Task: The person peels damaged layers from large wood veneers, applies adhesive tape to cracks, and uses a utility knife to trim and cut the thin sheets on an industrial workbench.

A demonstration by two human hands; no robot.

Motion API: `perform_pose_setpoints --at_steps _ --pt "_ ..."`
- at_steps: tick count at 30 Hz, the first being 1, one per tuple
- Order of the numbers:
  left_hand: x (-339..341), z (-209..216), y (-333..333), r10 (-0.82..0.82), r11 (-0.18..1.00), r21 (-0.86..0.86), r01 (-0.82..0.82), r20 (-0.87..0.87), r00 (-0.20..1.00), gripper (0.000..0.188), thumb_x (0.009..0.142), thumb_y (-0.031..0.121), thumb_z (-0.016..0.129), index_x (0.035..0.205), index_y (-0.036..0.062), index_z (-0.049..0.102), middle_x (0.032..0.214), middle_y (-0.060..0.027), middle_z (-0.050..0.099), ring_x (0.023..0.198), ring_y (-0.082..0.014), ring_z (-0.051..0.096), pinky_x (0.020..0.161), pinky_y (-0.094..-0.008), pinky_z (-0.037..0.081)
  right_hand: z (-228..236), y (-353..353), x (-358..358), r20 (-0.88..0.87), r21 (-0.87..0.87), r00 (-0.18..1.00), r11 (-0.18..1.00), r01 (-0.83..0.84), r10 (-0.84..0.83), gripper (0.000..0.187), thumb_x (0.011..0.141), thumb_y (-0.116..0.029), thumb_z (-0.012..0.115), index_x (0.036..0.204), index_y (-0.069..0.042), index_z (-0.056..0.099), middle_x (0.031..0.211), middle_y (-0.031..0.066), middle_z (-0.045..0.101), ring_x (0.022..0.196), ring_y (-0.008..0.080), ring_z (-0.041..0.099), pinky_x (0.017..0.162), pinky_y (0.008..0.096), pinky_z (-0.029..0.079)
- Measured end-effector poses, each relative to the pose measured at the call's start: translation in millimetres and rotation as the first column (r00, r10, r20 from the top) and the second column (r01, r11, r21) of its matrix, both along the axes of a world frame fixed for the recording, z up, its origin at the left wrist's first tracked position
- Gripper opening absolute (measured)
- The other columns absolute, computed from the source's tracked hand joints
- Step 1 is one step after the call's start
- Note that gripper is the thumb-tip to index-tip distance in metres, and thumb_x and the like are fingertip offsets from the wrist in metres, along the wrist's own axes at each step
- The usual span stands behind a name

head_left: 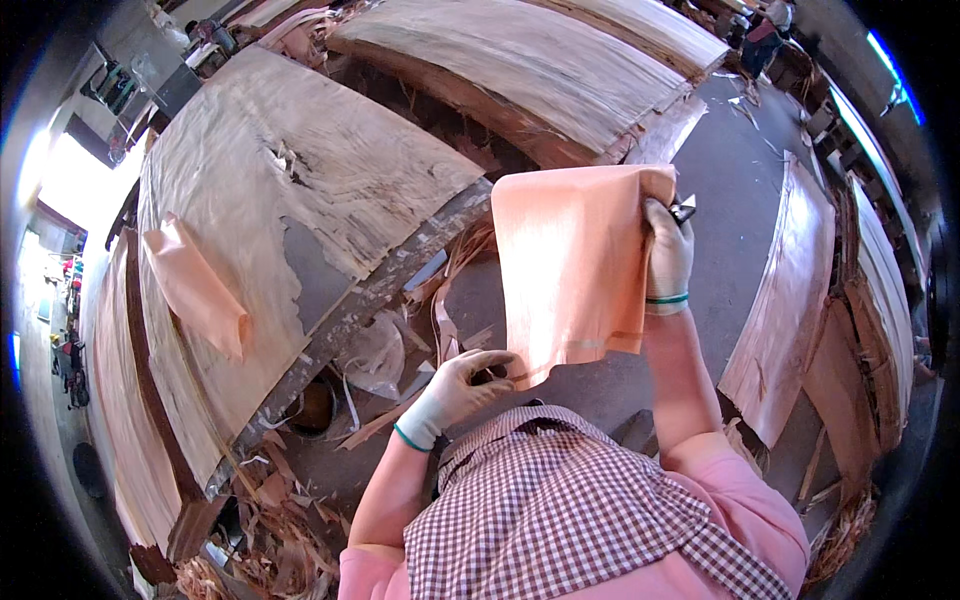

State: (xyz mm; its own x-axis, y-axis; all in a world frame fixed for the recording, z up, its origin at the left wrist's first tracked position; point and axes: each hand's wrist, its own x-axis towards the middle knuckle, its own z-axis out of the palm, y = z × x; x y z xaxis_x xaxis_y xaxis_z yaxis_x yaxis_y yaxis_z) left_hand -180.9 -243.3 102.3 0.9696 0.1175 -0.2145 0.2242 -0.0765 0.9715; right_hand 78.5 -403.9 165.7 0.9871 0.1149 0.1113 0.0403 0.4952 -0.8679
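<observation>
Over grey floor [735, 165], left hand [458, 393] pinching, right hand [669, 248] gripping peach sheet [572, 262]; veneers [365, 175] around.

Peach sheet [572, 260]; white gloves [670, 252], green-edged; brown-white checked apron [560, 510].

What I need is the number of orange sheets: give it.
2: one sheet held up in the right hand, another sheet lying on the pale wood at left. More may be hidden.
</observation>
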Motion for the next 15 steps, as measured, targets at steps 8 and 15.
perform_pose_setpoints --at_steps 8,15 --pt "38 -1 -18 0.207 0.948 0.264 -0.178 -0.087 0.974 0.018 0.088 0.008 0.058 0.103 0.0005 0.055 0.087 -0.0166 0.062 0.082 -0.028 0.062 0.072 -0.0337 0.049 -6 -16 42 0.045 0.04 0.999 0.999 -0.014 0.012 0.025 0.085 -0.011 0.061 0.107 -0.001 0.059 0.1 0.0047 0.062 0.088 0.0134 0.058 0.081 0.0285 0.047" --pt "85 2 36 0.004 0.928 0.369 -0.054 0.136 0.991 0.027 0.085 0.009 0.056 0.111 0.003 0.054 0.096 -0.0167 0.063 0.092 -0.0347 0.061 0.082 -0.0368 0.049 -5 -15 103 0.081 0.026 0.996 0.999 0.041 -0.043 0.023 0.086 -0.008 0.058 0.107 0.0 0.06 0.101 0.0044 0.061 0.086 0.0141 0.058 0.079 0.0297 0.048"
